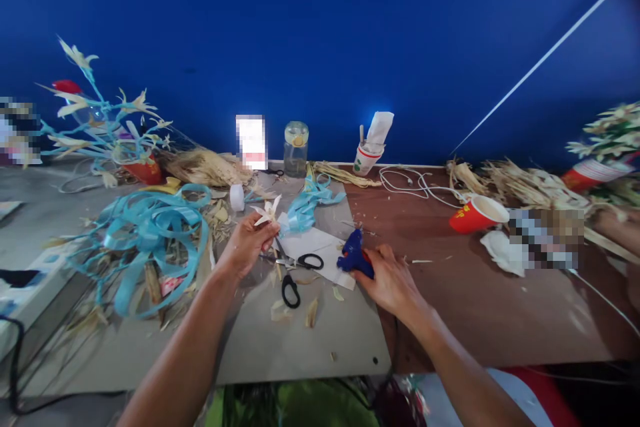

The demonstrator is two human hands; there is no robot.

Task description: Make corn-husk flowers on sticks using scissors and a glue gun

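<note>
My left hand [246,245] pinches a pale flower [269,211] that looks made of dried husk, its petals spread upward. Wrapped round a blue hot glue gun [357,250] is my right hand [393,278], resting near the seam of the tabletop. Between the two hands lie black-handled scissors [291,288] with their handles apart, partly over a white sheet of paper [330,267]. Just behind the flower sits a bunch of light blue ribbon [303,210]. Scraps of husk [311,313] are scattered near the scissors.
At left are a ribbon heap [160,243] and a branch of husk flowers [103,107]. A glass bottle [296,155] and paper cup [369,159] stand at the back. A red cup [475,215] lies tipped at right. White cable [405,180] loops nearby. Another person's arm [613,230] shows far right.
</note>
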